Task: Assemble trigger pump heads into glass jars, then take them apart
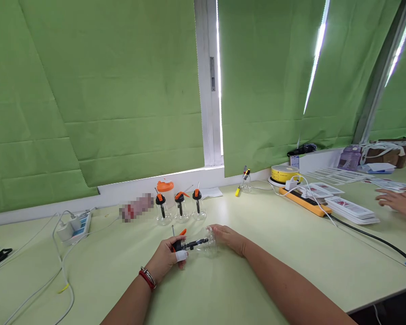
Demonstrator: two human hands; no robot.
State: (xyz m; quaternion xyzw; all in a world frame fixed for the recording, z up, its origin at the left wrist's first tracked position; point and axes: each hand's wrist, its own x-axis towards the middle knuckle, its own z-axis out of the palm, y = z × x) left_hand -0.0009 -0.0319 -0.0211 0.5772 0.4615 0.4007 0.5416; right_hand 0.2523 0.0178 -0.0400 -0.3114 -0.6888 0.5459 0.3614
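A clear dispenser bottle (202,244) lies on its side in front of me, a black tube running inside it. My left hand (176,253), with white tape on a finger, is closed around its black cap with the orange lever. Against the rounded base rests my right hand (227,238), its fingers bent about the glass; their far side is hidden. Behind stand three similar upright bottles: a left one (163,216), a middle one (181,214) and a right one (198,210), each with a black and orange top and a thin metal spout.
An orange-lidded cup (166,193) stands behind the bottles. To the left is a power strip (79,229) with loose white cables. Rightward are a small glass jar (246,185) holding tools, an orange power strip (304,202) and stacked printed cards (350,210). Another person's hand (397,201) is at far right.
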